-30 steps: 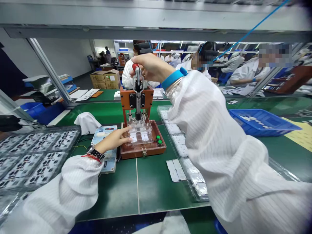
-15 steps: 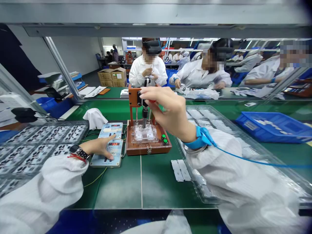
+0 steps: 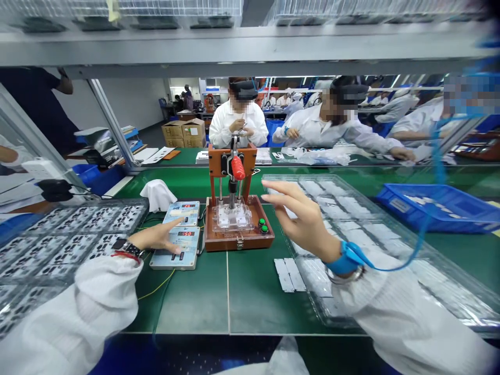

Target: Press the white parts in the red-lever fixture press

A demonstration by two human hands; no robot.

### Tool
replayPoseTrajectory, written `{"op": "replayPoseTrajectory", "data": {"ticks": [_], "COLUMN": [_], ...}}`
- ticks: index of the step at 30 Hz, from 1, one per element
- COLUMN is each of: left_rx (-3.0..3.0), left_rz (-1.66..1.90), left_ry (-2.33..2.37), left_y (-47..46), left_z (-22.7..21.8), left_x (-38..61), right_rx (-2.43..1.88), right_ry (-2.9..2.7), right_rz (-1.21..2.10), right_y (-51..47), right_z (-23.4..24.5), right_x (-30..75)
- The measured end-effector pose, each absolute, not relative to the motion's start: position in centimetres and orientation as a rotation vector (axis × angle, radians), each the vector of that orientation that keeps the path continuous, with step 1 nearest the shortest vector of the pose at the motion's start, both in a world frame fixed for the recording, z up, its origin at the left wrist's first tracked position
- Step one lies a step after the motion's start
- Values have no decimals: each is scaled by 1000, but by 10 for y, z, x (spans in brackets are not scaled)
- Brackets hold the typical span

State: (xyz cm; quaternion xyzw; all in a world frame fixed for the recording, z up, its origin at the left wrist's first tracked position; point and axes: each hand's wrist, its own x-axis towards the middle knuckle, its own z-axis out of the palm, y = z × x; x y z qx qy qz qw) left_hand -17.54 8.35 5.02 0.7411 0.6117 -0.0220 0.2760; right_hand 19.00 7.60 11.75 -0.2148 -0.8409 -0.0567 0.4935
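Note:
My left hand (image 3: 160, 237) rests with fingers spread across two light-blue meter boxes with red digits, the near box (image 3: 183, 238) and the far box (image 3: 182, 208). My right hand (image 3: 299, 216) is raised with its fingers apart, holding nothing, to the right of the press fixture (image 3: 238, 244). The fixture has a brown base, two green buttons (image 3: 263, 225) and a red lever handle (image 3: 238, 168) that points down toward me. Beneath its plunger sits a clear plastic block (image 3: 233, 216) with light parts in it. Two thin white plates (image 3: 289, 275) lie on the green bench below my right hand.
On the right lies a clear tray (image 3: 326, 312) of white plates, with a blue bin (image 3: 437, 221) beyond it. At left is a tray (image 3: 144, 205) of dark-marked parts. A white cloth (image 3: 158, 195) stands behind the meters. Co-workers (image 3: 238, 127) sit opposite.
My right hand has let go of the red lever handle and moved right and down. The handle is now in plain view. My left hand stays on the meters; the view has tilted up slightly.

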Motion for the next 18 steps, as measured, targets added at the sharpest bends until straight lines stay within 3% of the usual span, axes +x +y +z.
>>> {"op": "replayPoseTrajectory", "data": {"ticks": [10,18], "left_rx": [1938,1962], "left_rz": [-215,-397], "left_ry": [1692,1779], "left_y": [90,91], "left_z": [50,52], "left_x": [-182,-176], "right_rx": [-1045,-1259], "right_ry": [-2346,-2585], "right_rz": [422,691], "right_y": [54,35], "right_z": [44,45], "right_x": [251,238]}}
